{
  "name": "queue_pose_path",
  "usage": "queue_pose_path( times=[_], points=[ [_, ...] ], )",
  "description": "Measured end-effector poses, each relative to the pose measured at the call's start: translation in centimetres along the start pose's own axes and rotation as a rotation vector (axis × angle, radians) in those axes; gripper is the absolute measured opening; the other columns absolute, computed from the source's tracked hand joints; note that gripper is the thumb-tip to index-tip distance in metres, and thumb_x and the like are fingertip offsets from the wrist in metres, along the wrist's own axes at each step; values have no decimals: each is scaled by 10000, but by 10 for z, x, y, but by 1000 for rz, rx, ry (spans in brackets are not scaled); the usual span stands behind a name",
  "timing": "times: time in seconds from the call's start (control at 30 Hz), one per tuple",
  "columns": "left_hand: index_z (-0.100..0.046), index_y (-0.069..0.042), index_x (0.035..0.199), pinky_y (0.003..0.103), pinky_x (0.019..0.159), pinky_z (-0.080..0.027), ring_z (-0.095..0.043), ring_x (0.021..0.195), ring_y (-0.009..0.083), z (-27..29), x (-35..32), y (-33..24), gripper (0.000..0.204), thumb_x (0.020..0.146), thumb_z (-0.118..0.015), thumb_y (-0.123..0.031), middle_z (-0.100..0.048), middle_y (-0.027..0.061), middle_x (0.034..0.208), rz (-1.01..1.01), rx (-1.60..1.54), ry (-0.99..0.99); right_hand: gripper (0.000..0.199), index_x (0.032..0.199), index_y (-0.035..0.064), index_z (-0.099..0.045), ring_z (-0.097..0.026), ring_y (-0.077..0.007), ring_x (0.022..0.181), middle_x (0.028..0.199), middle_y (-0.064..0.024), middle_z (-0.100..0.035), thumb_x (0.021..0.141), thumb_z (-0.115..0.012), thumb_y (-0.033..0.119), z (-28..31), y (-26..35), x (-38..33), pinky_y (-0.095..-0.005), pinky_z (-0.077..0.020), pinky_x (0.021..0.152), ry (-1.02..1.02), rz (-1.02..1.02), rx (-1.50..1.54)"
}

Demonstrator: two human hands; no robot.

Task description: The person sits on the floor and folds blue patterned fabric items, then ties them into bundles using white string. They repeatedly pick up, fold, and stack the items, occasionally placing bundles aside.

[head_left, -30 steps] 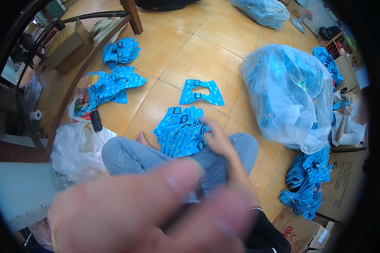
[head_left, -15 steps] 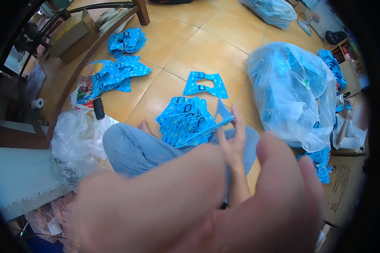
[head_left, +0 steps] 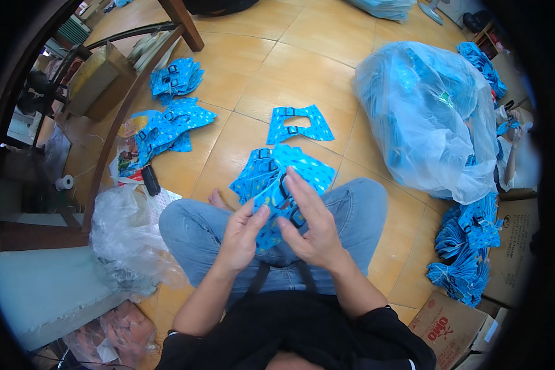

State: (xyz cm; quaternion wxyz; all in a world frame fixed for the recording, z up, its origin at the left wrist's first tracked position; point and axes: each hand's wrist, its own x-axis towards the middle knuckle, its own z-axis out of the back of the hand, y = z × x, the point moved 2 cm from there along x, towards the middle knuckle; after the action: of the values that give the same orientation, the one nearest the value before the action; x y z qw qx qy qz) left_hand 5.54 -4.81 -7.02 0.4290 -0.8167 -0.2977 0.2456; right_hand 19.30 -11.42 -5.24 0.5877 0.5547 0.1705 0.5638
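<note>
A person sat cross-legged on a tan tiled floor (head_left: 302, 68), seen from above. Both bare hands met over the lap, closed on one blue fabric piece (head_left: 271, 206) patterned with small light dots and fitted with black buckles. The left hand (head_left: 243, 231) pinched its lower left edge between thumb and fingers. The right hand (head_left: 311, 225) pressed its fingers flat across the piece's right side, near a black buckle (head_left: 285, 185); how firmly it gripped could not be told.

Directly beyond the held piece, touching it from this view, lay a stack of like pieces (head_left: 283, 169) on the floor by the knees. Farther out from the hands sat a single flat piece (head_left: 297, 123). Far off to the left of the grip lay two more piles (head_left: 172, 126), and well to the right stood a large clear plastic bag (head_left: 425, 117) stuffed with blue pieces, with further bundles (head_left: 468, 246) below it.

The likely risk: the held piece overlapped the stack, so a second piece could lift with it, or the loose buckle strap could snag and pull the stack askew. The right hand's flat hold could also let the fabric slip.
</note>
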Motion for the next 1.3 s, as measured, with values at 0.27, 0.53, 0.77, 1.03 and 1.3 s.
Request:
queue_pose_path(
  times=[0.27,0.53,0.77,1.03,1.3],
  points=[
    [-562,8,1201,220,836,-444,-544,949,47,-19,4,8,300,1004,-473,-199,-623,14,1076,-30,176,-120,257,1129,-42,-603,-594,-109,911,1094,-123,-673,974,-505,138,-3,-12,-5,-251,-481,775,-159,-364,143],
    [-585,7,1163,196,819,-428,-551,910,34,-16,1,6,293,1008,-461,-208,-637,7,1040,-20,202,-91,241,1107,-6,-605,-565,-110,919,1121,-142,-652,957,-543,172,-3,-19,-4,-257,-462,814,-203,-468,580],
    [-493,9,1263,342,904,-506,-597,1074,171,-9,13,-22,345,1005,-443,-214,-618,125,1150,-195,-120,-230,576,1235,17,-546,-547,-335,1161,1309,-212,-508,736,-778,188,4,-2,-1,-377,-452,948,-27,-17,-68],
    [-511,15,1238,333,872,-531,-587,1034,143,-25,-4,3,309,995,-471,-172,-594,84,1164,-7,43,-158,352,1206,-5,-578,-623,-238,1040,1217,-205,-591,901,-625,165,1,-4,-4,-329,-512,850,-43,-117,-16],
    [-548,12,1200,342,842,-553,-586,1019,134,-20,-9,9,298,1000,-461,-191,-590,64,1154,83,26,-67,411,1047,-40,-607,-621,-117,790,976,-109,-689,1019,-404,316,7,-22,-4,-254,-503,706,-64,-459,260]
  ],
)
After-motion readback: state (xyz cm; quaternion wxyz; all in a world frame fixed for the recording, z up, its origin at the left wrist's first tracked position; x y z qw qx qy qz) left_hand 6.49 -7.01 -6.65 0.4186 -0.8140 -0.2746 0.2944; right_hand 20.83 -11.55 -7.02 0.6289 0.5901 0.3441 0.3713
